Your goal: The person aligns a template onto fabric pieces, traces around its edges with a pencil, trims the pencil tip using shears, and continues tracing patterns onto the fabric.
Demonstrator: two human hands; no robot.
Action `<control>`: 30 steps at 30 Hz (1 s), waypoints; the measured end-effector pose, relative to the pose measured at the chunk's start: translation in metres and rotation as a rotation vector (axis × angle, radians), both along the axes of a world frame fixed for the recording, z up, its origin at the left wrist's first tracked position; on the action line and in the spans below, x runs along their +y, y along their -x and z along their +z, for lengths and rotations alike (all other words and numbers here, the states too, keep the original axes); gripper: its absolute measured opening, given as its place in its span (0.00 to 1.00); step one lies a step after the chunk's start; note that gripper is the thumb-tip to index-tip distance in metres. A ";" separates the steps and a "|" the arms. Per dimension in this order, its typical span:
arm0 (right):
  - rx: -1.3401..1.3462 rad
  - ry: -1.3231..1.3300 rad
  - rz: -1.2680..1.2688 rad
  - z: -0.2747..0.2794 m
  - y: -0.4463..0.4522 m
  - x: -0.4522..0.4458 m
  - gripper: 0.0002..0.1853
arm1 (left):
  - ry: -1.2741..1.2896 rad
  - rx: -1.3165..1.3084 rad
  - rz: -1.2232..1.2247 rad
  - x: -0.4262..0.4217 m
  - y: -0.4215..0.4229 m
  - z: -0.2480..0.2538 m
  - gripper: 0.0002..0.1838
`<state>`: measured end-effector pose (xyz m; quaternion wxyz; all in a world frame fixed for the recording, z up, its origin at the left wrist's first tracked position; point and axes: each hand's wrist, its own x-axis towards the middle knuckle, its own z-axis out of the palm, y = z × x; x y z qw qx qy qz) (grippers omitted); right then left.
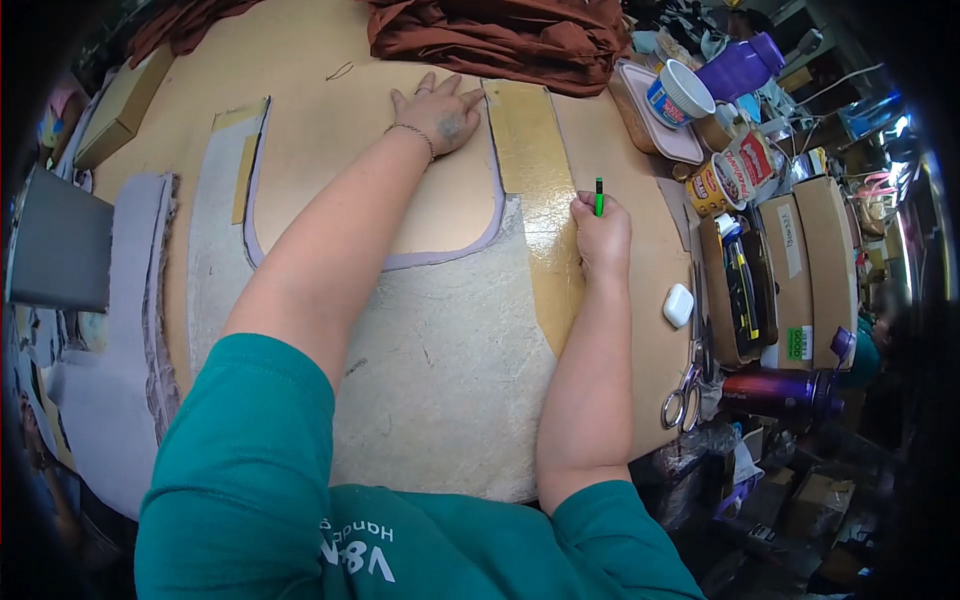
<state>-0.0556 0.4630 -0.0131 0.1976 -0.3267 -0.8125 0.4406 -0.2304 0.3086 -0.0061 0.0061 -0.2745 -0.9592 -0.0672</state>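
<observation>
A grey board pattern with a U-shaped cut-out lies on the table, its right arm covered with shiny tan tape. Lilac fabric shows from under the pattern along the inner curve. My left hand rests flat with fingers spread inside the cut-out, its fingertips by the top of the taped arm. Closed around a green pen, my right hand sits at the pattern's outer right edge. The pen stands nearly upright, and its lower end is hidden by the fingers.
Brown cloth is heaped at the far edge. Stacked lilac pieces and a cardboard box lie left. Along the right are scissors, a white earbud case, a pen box, a bottle and food tubs.
</observation>
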 end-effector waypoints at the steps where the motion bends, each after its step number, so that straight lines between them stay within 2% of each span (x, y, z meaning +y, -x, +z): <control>1: -0.015 -0.007 -0.001 0.001 0.000 -0.001 0.11 | 0.000 0.000 0.003 0.000 -0.001 0.002 0.24; 4: -0.023 0.019 -0.005 -0.005 0.003 0.004 0.11 | -0.003 0.013 0.008 0.001 -0.004 0.003 0.24; 7: 0.119 0.295 0.002 -0.004 0.003 0.006 0.10 | -0.023 0.033 0.006 0.000 -0.005 -0.001 0.24; 11: 0.172 0.336 0.032 -0.005 0.001 0.007 0.09 | -0.028 0.058 -0.021 -0.001 -0.005 -0.002 0.24; 13: 0.169 0.318 0.023 0.001 0.000 0.003 0.10 | -0.023 0.061 -0.025 -0.001 -0.005 -0.001 0.24; 19: 0.059 0.013 0.074 -0.002 0.002 0.001 0.15 | -0.050 0.047 0.030 0.000 -0.007 -0.001 0.24; 25: -0.067 -0.206 0.052 0.005 0.002 -0.006 0.15 | -0.059 0.058 0.051 0.001 -0.006 -0.002 0.24; 30: -0.205 -0.236 0.070 0.019 0.002 -0.013 0.19 | -0.042 0.023 0.084 0.002 -0.002 -0.002 0.24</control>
